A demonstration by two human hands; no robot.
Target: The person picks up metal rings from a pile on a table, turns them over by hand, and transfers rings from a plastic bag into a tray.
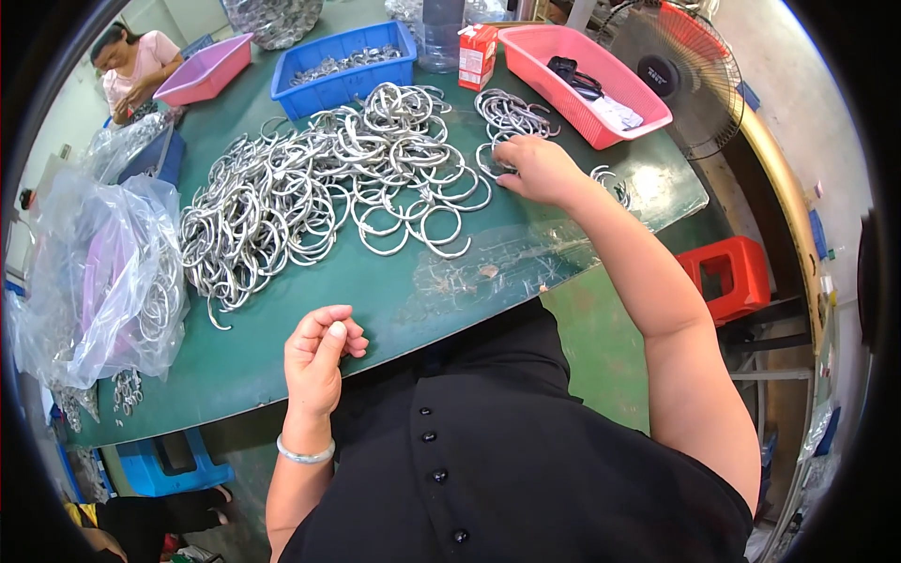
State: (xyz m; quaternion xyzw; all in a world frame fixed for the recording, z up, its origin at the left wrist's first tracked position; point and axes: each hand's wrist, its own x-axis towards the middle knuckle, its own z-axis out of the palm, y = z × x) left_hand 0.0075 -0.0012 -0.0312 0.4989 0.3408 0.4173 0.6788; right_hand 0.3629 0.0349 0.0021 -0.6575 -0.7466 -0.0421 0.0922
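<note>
A large heap of silver-coloured, open-ended bangles (272, 202) spreads over the green table (375, 291). My right hand (540, 171) reaches to a smaller pile of bangles (511, 114) on the right, its fingers closed around the edge of one bangle (482, 161) lying between the two piles. Near the table's front edge, my left hand (319, 352) is held with the fingers curled in and the thumb against them. Whatever may be inside that hand is hidden. A pale bangle (306, 455) sits around my left wrist.
Along the back stand a blue tray (345, 83) of small metal pieces, a red carton (478, 58) and a pink basket (601, 131). A clear plastic bag (117, 281) lies left. Beyond the right end are a fan (671, 75) and a red stool (727, 277). Another person (141, 61) sits far left.
</note>
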